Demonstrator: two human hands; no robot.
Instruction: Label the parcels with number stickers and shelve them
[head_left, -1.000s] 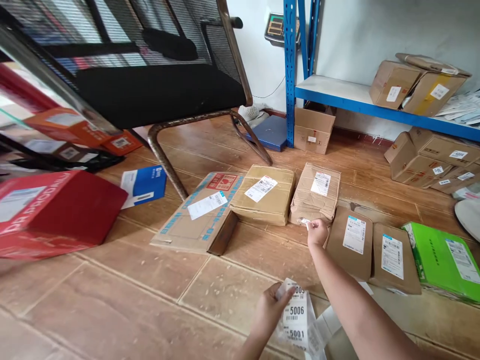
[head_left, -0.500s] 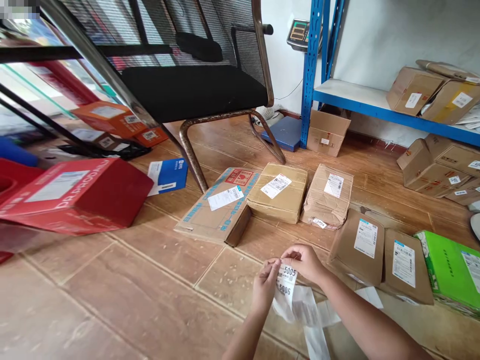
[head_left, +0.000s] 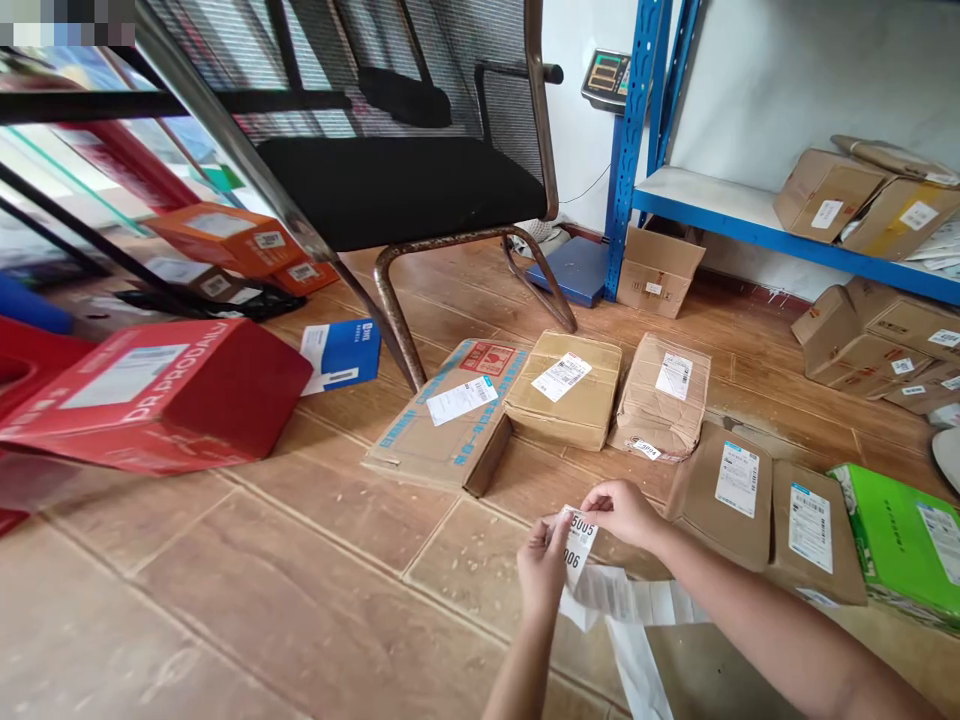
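My left hand is closed on a strip of white number labels, its thumb along the left edge. "5005" reads on the upper label; "006" shows of the lower one, the rest covered by my thumb. At the strip's top edge my right hand pinches the upper label between thumb and fingers. Pale backing paper trails below, down to the floor. Beyond my hands lie a tan carton, a wrapped brown parcel with a small number label on its front, and a flat carton with blue print.
Two brown boxes and a green box lie to the right. A black chair stands ahead, a red box at left. Behind are a blue-framed shelf with cartons and a scale display.
Both hands have shifted slightly right in view with the label strip, and the view itself has moved a little. My left thumb now covers more of the lower label.
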